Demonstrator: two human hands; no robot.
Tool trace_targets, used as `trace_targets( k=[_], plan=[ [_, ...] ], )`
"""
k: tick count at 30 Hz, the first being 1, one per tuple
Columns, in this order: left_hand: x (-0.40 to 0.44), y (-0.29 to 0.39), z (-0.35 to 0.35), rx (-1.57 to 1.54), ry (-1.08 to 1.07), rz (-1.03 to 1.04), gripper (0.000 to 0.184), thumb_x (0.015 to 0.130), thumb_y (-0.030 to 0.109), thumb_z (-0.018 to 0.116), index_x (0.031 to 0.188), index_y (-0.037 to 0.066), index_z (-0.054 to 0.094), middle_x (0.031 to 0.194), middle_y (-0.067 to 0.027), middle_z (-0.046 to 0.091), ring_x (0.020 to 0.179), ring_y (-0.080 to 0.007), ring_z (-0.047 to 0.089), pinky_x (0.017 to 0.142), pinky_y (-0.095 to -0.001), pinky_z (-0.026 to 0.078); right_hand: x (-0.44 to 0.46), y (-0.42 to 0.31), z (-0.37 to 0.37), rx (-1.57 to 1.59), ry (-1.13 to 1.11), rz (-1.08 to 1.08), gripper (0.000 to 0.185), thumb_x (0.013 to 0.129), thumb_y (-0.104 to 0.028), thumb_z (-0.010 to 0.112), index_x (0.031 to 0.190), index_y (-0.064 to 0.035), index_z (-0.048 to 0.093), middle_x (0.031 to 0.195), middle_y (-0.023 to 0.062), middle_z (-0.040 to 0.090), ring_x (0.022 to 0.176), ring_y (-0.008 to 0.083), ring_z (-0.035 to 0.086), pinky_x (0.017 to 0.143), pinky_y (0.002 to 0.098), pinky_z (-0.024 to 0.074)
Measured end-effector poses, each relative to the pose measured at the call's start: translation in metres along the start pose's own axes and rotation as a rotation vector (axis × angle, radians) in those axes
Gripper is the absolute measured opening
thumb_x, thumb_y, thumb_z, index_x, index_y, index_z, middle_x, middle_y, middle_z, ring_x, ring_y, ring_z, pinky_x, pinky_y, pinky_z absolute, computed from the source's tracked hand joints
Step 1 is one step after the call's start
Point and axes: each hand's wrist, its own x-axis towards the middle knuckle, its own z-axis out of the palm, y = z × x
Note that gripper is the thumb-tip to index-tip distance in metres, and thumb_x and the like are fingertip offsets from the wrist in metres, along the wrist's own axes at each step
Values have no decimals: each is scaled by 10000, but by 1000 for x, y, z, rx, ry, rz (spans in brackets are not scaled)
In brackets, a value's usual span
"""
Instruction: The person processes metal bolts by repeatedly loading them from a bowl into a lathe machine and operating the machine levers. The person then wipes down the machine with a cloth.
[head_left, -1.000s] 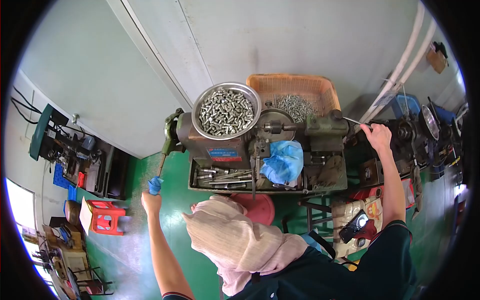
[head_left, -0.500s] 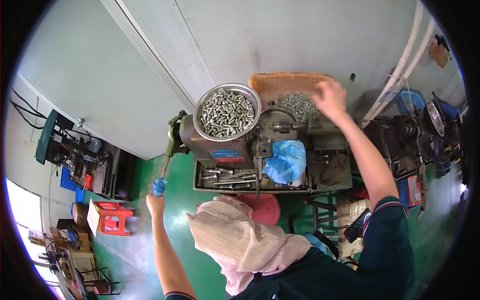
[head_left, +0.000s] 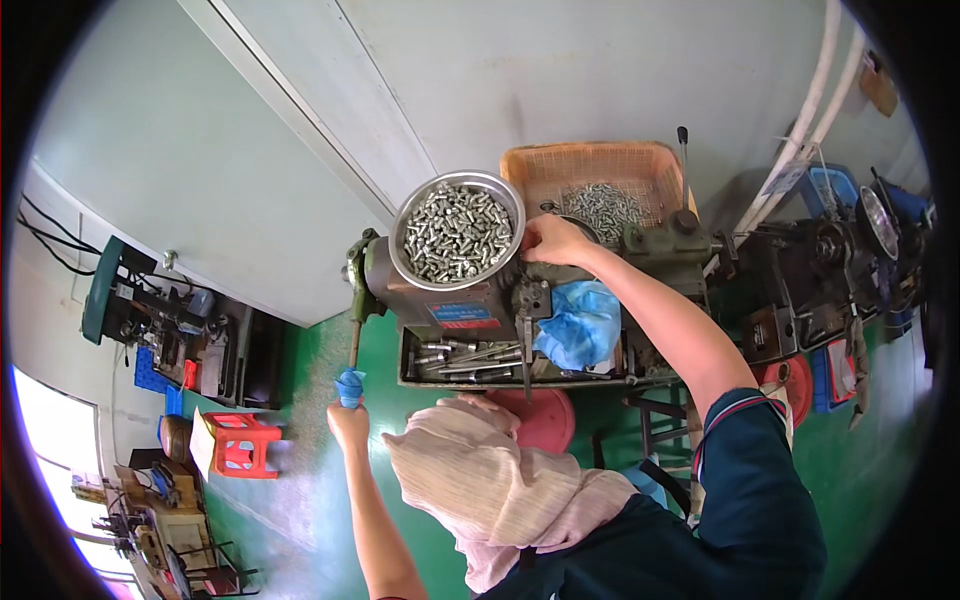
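My left hand [head_left: 348,425] is wrapped round the blue-wrapped grip [head_left: 350,387] of a long lever at the left of a green bench lathe [head_left: 425,308]. My right hand [head_left: 556,242] is at the middle of the lathe, just right of a steel bowl [head_left: 457,284] heaped with small metal parts [head_left: 455,232]. Its fingers are pressed together; whatever they hold is hidden. My forearm passes over a crumpled blue cloth [head_left: 580,325] and covers part of the machine. Behind it, an orange plastic basket [head_left: 590,155] contains more small metal parts [head_left: 605,212].
A black-knobbed lever [head_left: 683,160] stands upright on the lathe's right end. Metal rods and tools [head_left: 465,362] lie in the tray below. A red basin [head_left: 540,420] is under the lathe, a red stool [head_left: 245,445] at left. More machines [head_left: 835,265] stand at right.
My right hand has moved left and down, from the black-knobbed lever to the middle of the lathe beside the bowl. My left hand stays on the wrapped grip. The view has shifted slightly.
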Motion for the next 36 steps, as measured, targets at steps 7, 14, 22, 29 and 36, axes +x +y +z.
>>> trace_targets(
  k=[7,14,22,29,36],
  plan=[
    [-16,21,5,-47,40,-34,98,607,46,535,677,13,596,613,-188,562,608,-322,566,571,-363,420,-1,-2,-8,-84,-15,-87,168,536,-178,617,679,-91,620,665,64,610,669,216,591,619,319,455],
    [-13,19,8,-22,50,-65,105,599,46,515,664,16,592,609,-187,564,601,-319,569,572,-359,423,-10,-26,-62,-663,782,-115,77,621,-173,606,688,-139,591,805,31,576,892,211,480,742,422,327],
    [-9,15,10,-15,51,-35,104,615,80,518,647,9,587,600,-175,570,606,-307,575,582,-370,425,-10,-139,26,-354,633,-477,353,717,-351,569,894,-46,550,993,126,483,1023,262,376,851,459,272],
    [15,-12,20,218,-22,86,250,624,210,605,573,-32,565,550,-219,547,517,-334,569,481,-395,428,-7,-131,38,-373,681,-511,377,747,-331,537,923,3,524,984,163,462,1012,288,373,826,478,282],
    [1,25,4,93,-57,-94,192,630,174,572,662,-14,593,633,-214,574,625,-313,591,578,-386,440,-8,-134,37,-508,769,-549,226,730,-258,525,819,-51,540,914,89,482,954,229,400,814,493,277]
  ],
)
